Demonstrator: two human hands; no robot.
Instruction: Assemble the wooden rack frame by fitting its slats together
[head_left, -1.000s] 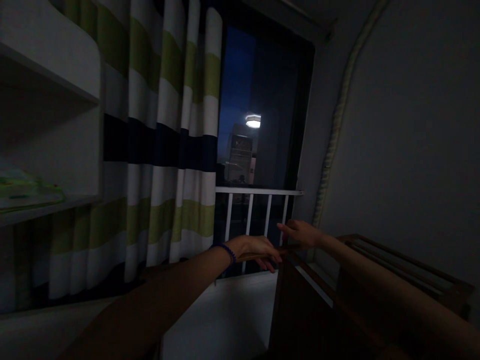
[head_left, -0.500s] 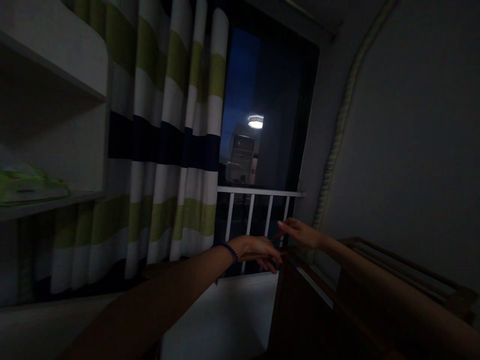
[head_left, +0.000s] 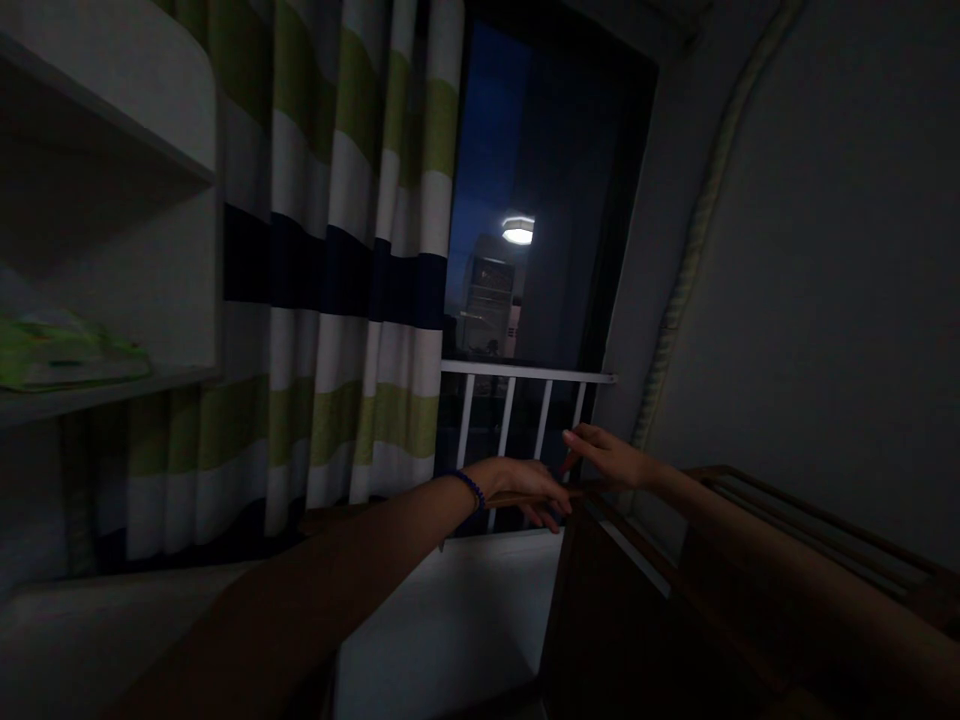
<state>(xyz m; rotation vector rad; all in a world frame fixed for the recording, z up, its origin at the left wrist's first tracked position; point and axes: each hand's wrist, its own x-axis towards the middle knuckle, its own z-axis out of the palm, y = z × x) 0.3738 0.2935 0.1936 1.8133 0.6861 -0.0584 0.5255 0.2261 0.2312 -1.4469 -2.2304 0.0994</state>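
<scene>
The room is dim. My left hand [head_left: 525, 488], with a blue bead bracelet on its wrist, reaches forward and rests palm down on a thin wooden slat [head_left: 510, 497], fingers curled over it. My right hand [head_left: 609, 457] stretches out beside it with fingers extended, over the top corner of a dark wooden frame [head_left: 600, 520]. Whether the right hand touches the wood I cannot tell. Both hands are close together in front of the window railing [head_left: 525, 374].
A striped green, white and navy curtain [head_left: 330, 260] hangs at the left of the dark window [head_left: 525, 190]. White shelves [head_left: 105, 390] at far left hold a green packet [head_left: 67, 355]. A grey wall [head_left: 825, 250] with a padded pipe [head_left: 690, 240] is at right.
The view has shifted slightly up and to the right. My right hand has risen a little with its fingers straighter. My left hand stays on the slat.
</scene>
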